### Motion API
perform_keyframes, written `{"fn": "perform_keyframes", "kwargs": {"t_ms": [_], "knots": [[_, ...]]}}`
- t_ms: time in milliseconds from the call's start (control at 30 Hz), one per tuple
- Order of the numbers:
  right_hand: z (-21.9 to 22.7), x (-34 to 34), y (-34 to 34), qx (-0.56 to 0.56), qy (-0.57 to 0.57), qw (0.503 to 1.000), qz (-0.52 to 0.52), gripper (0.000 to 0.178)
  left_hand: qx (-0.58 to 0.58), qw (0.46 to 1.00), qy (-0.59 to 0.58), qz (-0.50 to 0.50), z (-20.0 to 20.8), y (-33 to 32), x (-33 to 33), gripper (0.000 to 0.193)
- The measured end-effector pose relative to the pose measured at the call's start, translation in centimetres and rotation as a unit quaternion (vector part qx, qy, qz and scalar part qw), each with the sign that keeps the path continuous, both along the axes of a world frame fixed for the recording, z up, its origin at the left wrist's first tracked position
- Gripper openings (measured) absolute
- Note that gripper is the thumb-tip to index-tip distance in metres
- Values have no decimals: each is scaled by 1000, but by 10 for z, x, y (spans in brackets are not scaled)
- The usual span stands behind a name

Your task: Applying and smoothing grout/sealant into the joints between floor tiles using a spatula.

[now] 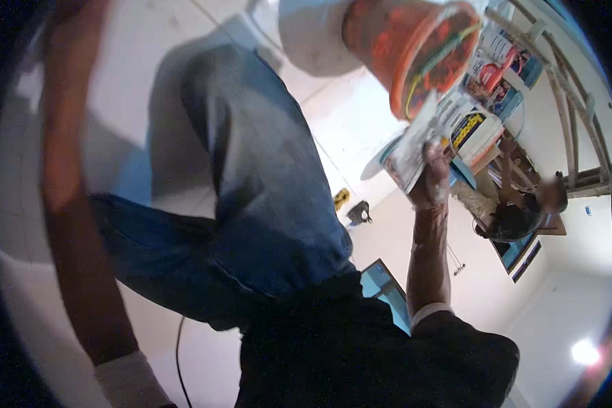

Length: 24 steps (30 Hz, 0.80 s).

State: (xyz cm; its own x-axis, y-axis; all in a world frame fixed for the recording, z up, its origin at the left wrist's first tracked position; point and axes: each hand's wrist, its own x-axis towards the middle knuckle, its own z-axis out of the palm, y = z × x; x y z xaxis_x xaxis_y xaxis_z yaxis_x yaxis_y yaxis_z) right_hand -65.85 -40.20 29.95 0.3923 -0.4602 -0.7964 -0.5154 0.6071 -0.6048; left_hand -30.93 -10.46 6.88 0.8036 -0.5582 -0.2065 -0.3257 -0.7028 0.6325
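My right hand (432, 178) is raised at the right of centre and closed around a flat, plaster-smeared trowel (412, 146). The trowel's tip reaches the rim of an orange bucket (415, 51) smeared with dark residue, which fills the top of the view. My left forearm (68, 204), with a white cuff at the bottom, runs blurred up the left edge. Its hand is beyond the top edge. Between the arms are a leg in blue jeans (258, 183) and a black shirt (333, 347).
Another person (523, 214) with dark hair is at the right. A wooden frame (571, 102) and coloured printed sheets (486, 102) lie beyond the bucket. A black cable (179, 353), a small dark object (359, 213), a blue panel (387, 289) and a bright lamp (585, 352) are also visible.
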Motion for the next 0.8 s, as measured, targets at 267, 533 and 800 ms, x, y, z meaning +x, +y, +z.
{"fn": "perform_keyframes", "kwargs": {"t_ms": [267, 533, 800], "knots": [[-70, -174, -128, -33, -128, 981, -140, 35, -101, 885, 454, -15, 118, -182, -234, 78], [-105, -159, -157, -107, -154, 979, -79, 32, -269, 817, 484, 160, 137, -256, -310, 40], [-99, -166, -156, -203, 1, 979, 2, 31, -276, 769, 497, 292, 148, -267, -295, 38]]}}
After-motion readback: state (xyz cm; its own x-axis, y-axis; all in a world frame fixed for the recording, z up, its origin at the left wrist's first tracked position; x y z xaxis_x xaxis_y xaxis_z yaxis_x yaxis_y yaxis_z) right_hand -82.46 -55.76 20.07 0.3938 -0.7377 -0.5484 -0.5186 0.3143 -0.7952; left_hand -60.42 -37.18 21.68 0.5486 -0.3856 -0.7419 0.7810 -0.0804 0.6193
